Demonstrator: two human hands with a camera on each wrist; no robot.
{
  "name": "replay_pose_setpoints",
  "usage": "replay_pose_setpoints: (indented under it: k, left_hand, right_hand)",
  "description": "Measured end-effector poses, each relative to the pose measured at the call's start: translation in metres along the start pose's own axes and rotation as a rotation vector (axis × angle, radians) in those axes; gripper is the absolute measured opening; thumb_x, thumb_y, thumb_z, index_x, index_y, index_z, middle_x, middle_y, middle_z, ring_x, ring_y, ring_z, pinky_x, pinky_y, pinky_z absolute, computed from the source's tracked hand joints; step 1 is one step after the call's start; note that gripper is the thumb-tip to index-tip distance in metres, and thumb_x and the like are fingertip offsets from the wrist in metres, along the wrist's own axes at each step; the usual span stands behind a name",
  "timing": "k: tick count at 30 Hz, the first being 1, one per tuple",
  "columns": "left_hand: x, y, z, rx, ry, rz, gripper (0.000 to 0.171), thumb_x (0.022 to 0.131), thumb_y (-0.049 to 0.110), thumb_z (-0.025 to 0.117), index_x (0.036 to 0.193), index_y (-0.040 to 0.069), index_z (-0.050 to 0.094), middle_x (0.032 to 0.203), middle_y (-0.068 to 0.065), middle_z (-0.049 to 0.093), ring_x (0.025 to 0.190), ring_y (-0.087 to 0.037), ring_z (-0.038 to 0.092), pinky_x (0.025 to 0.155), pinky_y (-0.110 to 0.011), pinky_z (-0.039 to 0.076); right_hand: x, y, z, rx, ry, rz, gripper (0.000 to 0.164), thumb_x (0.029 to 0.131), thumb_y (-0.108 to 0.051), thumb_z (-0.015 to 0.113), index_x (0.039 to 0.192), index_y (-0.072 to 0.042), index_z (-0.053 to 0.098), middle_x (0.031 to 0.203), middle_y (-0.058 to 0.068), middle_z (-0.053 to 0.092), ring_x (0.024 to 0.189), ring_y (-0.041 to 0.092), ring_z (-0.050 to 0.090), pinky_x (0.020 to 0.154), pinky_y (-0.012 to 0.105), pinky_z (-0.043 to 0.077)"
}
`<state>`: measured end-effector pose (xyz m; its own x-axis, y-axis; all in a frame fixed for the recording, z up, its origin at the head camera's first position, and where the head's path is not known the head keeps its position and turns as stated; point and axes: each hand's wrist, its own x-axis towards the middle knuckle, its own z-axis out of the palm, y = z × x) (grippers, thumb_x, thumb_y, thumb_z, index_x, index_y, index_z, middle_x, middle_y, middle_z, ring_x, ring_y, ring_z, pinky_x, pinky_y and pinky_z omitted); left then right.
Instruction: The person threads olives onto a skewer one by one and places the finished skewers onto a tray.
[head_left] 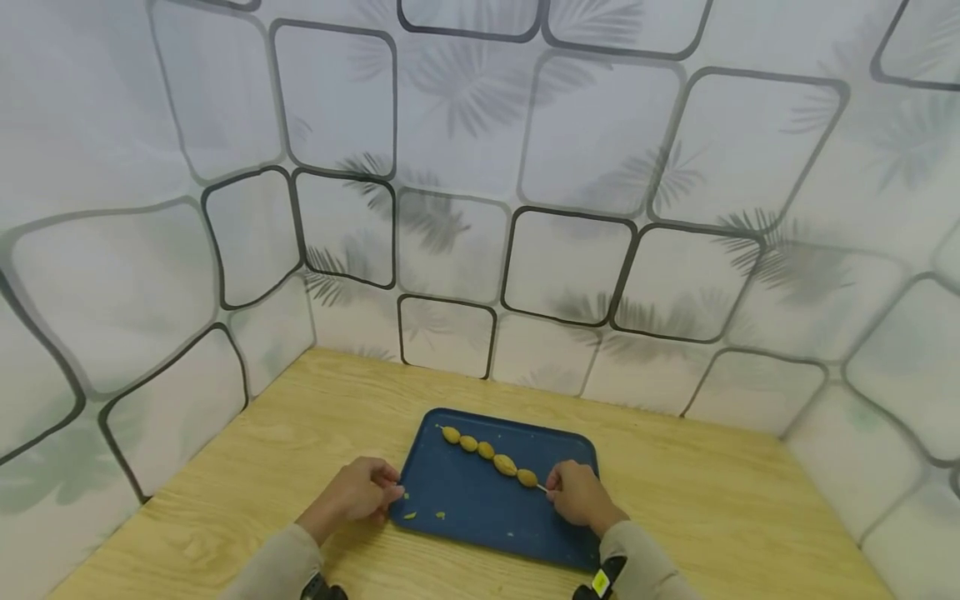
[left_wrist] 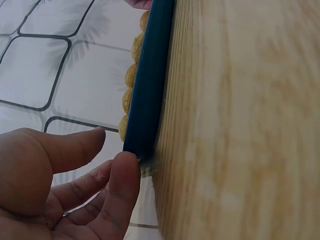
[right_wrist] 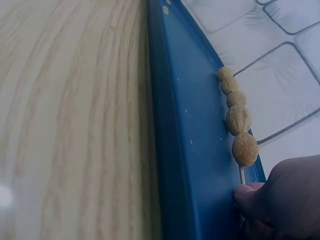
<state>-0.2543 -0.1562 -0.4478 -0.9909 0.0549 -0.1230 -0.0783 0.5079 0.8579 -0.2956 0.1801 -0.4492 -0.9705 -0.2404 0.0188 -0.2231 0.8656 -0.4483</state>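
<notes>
A wooden skewer threaded with several wrinkled yellow-brown oval pieces [head_left: 505,465] lies diagonally over a blue tray [head_left: 480,508]. My right hand [head_left: 577,493] pinches the skewer's bare near end between thumb and fingers, as the right wrist view shows at the stick [right_wrist: 242,175]. At the tray's left side is my left hand [head_left: 362,490], its fingertips touching the rim near the corner. In the left wrist view the thumb [left_wrist: 75,149] stands apart from the fingers, with nothing gripped between them.
Small yellow scraps [head_left: 410,515] lie in the tray's near left corner. The tray rests on a wood-grain table [head_left: 337,400]. Behind and on both sides hangs a pale curtain [head_left: 450,250] with dark rounded squares and leaf prints.
</notes>
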Motion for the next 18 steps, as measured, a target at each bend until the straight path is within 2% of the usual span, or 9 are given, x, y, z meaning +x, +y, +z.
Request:
replay_pose_setpoints:
  k: [6, 12, 16, 18]
  left_hand:
    - [0.001, 0.002, 0.002, -0.001, 0.005, 0.007, 0.026, 0.079, -0.013, 0.070, 0.103, -0.006, 0.062, 0.088, -0.010, 0.060, 0.067, -0.020, 0.061, 0.056, -0.032, 0.056]
    - [0.003, 0.000, 0.003, 0.017, -0.009, -0.008, 0.034, 0.076, -0.016, 0.069, 0.107, -0.006, 0.060, 0.088, -0.010, 0.059, 0.071, -0.020, 0.061, 0.055, -0.031, 0.056]
    - [0.003, -0.004, 0.004, 0.008, -0.006, -0.003, 0.035, 0.075, -0.016, 0.069, 0.107, -0.007, 0.060, 0.088, -0.010, 0.059, 0.071, -0.020, 0.061, 0.055, -0.031, 0.056]
    - [0.002, -0.005, 0.004, 0.000, -0.005, 0.006, 0.035, 0.075, -0.017, 0.069, 0.107, -0.007, 0.059, 0.088, -0.011, 0.059, 0.070, -0.020, 0.061, 0.055, -0.031, 0.056]
  right_hand:
    - [0.000, 0.003, -0.002, -0.004, 0.010, -0.010, 0.013, 0.084, 0.000, 0.070, 0.082, -0.008, 0.060, 0.070, 0.000, 0.052, 0.063, 0.014, 0.049, 0.057, 0.032, 0.044]
    - [-0.002, 0.004, -0.008, -0.003, 0.028, -0.013, 0.009, 0.086, -0.005, 0.070, 0.085, -0.008, 0.061, 0.073, 0.000, 0.055, 0.065, 0.014, 0.051, 0.059, 0.034, 0.046]
    - [-0.006, 0.006, -0.016, 0.021, 0.038, -0.003, 0.007, 0.087, -0.005, 0.067, 0.092, -0.006, 0.062, 0.080, 0.001, 0.058, 0.073, 0.016, 0.055, 0.066, 0.038, 0.050]
    - [-0.009, 0.008, -0.020, 0.035, 0.057, -0.011, 0.010, 0.087, -0.005, 0.066, 0.097, -0.006, 0.063, 0.087, 0.002, 0.061, 0.080, 0.020, 0.059, 0.072, 0.042, 0.052]
